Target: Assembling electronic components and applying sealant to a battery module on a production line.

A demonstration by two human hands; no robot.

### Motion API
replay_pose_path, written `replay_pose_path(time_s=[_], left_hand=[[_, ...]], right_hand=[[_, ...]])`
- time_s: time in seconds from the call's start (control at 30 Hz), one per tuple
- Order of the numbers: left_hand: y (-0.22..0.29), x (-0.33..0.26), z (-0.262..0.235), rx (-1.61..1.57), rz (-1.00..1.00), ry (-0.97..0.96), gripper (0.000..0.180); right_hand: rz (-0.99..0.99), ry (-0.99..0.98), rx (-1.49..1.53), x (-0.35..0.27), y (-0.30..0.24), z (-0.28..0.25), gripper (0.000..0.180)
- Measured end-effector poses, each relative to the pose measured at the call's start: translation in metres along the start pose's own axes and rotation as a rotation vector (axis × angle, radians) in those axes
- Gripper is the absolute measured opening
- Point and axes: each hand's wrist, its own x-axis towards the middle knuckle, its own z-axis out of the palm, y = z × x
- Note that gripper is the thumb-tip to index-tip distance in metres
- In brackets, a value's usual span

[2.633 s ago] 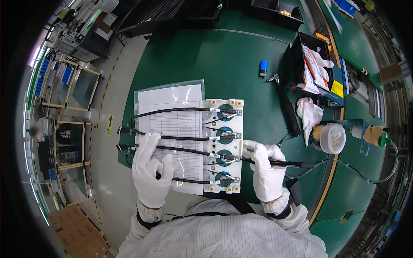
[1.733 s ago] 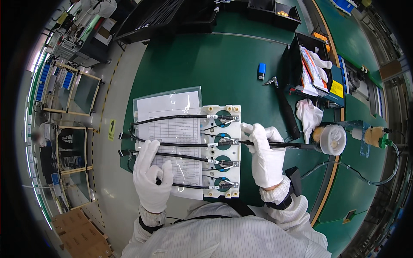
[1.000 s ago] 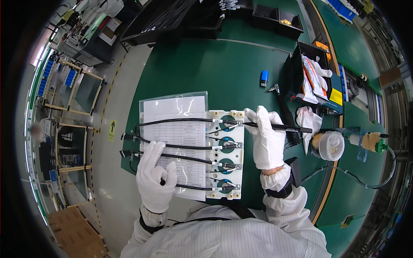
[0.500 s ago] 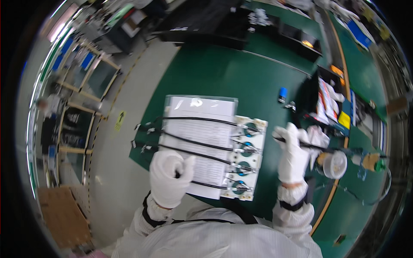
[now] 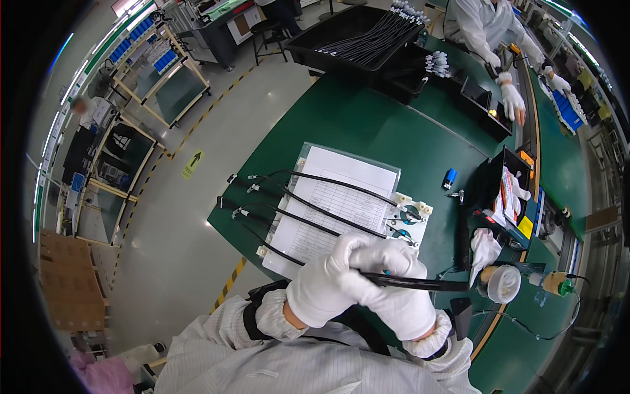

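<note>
My white-gloved left hand [image 5: 321,289] and right hand [image 5: 403,299] meet over the lower right corner of a white printed sheet. A long slim black tool [image 5: 420,283] sticks out to the right from my right hand's grip; its kind is unclear. My left fingers are closed against the right hand, and what they hold, if anything, is hidden. Under the clear-covered sheet [image 5: 328,164] is a white plate [image 5: 420,209] with blue-green round parts along its right side. Several black cables [image 5: 328,211] cross the sheet to these parts. My hands cover the plate's near end.
On the green table [image 5: 282,138] lie a blue-capped item [image 5: 449,178] and a black-handled tool [image 5: 462,230]. At right are a black bin [image 5: 518,172], a white cloth [image 5: 485,248] and a round tub [image 5: 504,284]. Behind are a black cable tray [image 5: 321,43] and a co-worker's gloved hand [image 5: 512,98].
My right hand has come left with the black tool, and my left hand has moved right to meet it. My view has turned, with the sheet and plate now appearing tilted.
</note>
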Motion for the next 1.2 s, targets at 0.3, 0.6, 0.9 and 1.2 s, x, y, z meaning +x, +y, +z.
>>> replay_pose_path(time_s=[0.3,0.6,0.9,1.2], left_hand=[[0.007,0.006,-0.001,0.203,0.114,-0.014,0.049],[0.003,0.001,0.005,0.317,0.180,0.050,0.030],[0.015,0.027,-0.010,0.257,0.242,-0.139,0.051],[-0.035,-0.002,-0.030,0.607,0.226,0.071,0.060]], right_hand=[[0.191,0.129,0.162,-0.020,-0.021,-0.048,0.034],[0.685,0.065,0.303,-0.035,-0.020,-0.049,0.021],[0.732,0.275,0.381,-0.045,0.025,-0.076,0.025],[0.105,0.614,-0.601,-0.015,0.182,-0.136,0.030]])
